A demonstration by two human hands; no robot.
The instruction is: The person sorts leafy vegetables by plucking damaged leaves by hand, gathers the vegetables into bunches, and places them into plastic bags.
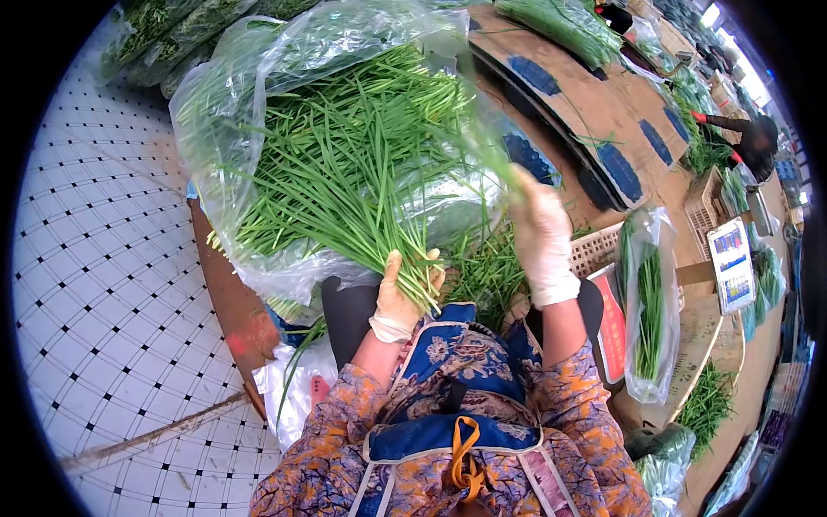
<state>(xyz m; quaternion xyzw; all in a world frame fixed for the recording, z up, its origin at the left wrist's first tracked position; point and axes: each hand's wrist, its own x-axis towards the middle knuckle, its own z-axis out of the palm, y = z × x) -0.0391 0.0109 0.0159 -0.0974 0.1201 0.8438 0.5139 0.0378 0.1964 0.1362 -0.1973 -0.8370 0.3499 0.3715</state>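
Note:
My left hand [405, 293], in a pale glove, is closed round the lower ends of a bunch of garlic chives [370, 215], whose leaves fan out up and to the left. Raised to the right, my right hand [543, 233] wears a whitish glove and grips a few chive leaves [487, 155] smeared by motion. Both hands are in front of a large open clear plastic bag [215, 129] with a heap of chives [345, 112] in it. Loose chive pieces [482, 276] lie between the hands, close to my lap.
A bagged chive bundle [648, 302] lies at right, near a plastic crate [596, 250] and a scale display [730, 265]. White plastic bags [293, 388] are at lower left. A co-worker [749, 142] is at far right. Brown boards [577, 95] with dark patches fill the upper right.

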